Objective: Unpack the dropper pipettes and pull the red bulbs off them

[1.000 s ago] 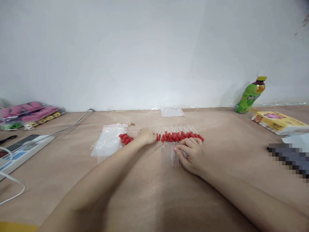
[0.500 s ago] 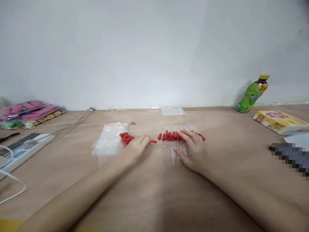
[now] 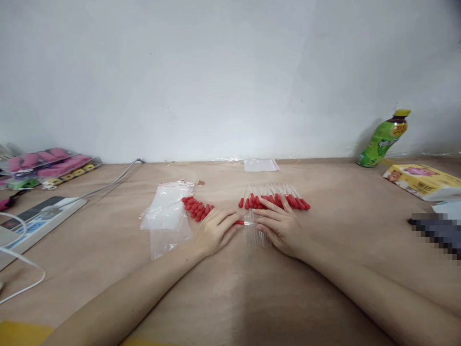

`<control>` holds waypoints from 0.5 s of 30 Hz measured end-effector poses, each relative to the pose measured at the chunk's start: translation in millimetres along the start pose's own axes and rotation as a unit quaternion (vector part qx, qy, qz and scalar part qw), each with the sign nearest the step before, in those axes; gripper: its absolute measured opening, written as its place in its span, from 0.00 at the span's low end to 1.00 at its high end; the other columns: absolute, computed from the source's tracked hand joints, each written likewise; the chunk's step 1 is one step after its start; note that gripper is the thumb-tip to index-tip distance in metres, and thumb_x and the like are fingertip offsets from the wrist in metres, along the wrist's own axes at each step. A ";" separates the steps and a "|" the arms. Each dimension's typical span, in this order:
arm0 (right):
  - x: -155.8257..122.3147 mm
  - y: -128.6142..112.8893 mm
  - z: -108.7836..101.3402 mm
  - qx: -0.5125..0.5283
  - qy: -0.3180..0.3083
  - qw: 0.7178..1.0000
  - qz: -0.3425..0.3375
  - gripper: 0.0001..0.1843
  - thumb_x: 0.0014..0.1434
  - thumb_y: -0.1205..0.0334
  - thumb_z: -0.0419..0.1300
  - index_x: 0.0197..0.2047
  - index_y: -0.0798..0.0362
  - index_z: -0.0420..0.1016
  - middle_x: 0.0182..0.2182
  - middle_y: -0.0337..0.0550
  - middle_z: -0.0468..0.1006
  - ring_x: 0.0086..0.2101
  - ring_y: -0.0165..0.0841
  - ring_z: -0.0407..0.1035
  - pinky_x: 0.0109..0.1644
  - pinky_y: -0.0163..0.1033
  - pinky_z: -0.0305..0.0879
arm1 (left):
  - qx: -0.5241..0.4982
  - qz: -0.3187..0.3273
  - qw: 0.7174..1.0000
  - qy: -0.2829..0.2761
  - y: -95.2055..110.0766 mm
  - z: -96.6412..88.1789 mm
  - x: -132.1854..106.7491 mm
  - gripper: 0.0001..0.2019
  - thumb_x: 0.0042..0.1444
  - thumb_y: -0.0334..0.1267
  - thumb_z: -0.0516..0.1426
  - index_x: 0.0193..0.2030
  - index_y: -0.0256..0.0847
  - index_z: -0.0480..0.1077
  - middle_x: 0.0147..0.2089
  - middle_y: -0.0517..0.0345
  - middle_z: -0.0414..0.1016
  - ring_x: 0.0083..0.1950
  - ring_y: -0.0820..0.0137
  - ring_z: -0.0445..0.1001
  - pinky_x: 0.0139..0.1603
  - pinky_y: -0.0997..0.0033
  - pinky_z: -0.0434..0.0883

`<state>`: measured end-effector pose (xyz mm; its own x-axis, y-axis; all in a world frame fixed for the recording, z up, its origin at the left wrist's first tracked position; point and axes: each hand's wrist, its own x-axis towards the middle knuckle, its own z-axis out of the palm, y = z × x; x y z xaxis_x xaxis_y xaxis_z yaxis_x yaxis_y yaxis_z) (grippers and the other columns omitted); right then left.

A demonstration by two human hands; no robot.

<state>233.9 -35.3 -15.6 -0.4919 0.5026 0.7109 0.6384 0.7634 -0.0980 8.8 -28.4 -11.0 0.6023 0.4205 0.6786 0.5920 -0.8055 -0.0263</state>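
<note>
My left hand [image 3: 217, 231] is closed around the red rubber bulb [image 3: 239, 222] of a dropper, with the bulb's tip showing past the fingers. From it a clear glass tube [image 3: 249, 223] runs sideways to my right hand [image 3: 281, 225], whose thumb and forefinger pinch its other end; the remaining fingers spread over the pile. Beneath lies a row of thin clear glass tubes [image 3: 255, 239]. Behind them are several droppers with red bulbs [image 3: 302, 204], their pale stems pointing to the wall. A heap of loose red bulbs [image 3: 194, 209] sits just left of my left hand.
Clear zip bags [image 3: 163, 211] lie left of the loose bulbs, and another bag [image 3: 261, 165] rests by the wall. A power strip [image 3: 57, 216] with cables is at left, near bagged pink items [image 3: 63, 166]. At right stand a green bottle [image 3: 383, 139] and a yellow box [image 3: 423, 181].
My left hand has come nearer and slightly right, uncovering more loose bulbs. Both hands are now closer together, with the glass tube between them. The view has shifted slightly.
</note>
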 end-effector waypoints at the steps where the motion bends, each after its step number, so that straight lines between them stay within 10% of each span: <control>1: 0.1 0.1 0.7 0.006 0.003 1.000 -0.005 0.10 0.59 0.62 0.52 0.36 0.50 0.75 0.42 0.40 0.77 0.53 0.37 0.62 0.62 0.58 0.35 | 0.000 0.006 1.000 -0.014 1.4 0.2 2.4 0.11 0.57 0.36 0.54 0.46 0.39 0.66 0.43 0.52 0.72 0.45 0.68 0.70 0.45 0.66 0.67; 15: -0.7 -3.9 5.5 0.063 -0.024 0.996 -0.056 0.11 0.59 0.66 0.51 0.42 0.53 0.73 0.43 0.42 0.76 0.52 0.36 0.63 0.63 0.57 0.37 | 0.007 0.043 0.996 -0.083 7.4 -0.1 8.4 0.06 0.58 0.35 0.50 0.37 0.38 0.67 0.39 0.55 0.74 0.46 0.68 0.69 0.51 0.62 0.60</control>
<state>228.5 -36.4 -19.5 -0.5852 0.4279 0.6888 0.4999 0.8592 -0.1090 18.2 -31.0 -5.4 0.7306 0.4152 0.5421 0.5417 -0.8358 -0.0898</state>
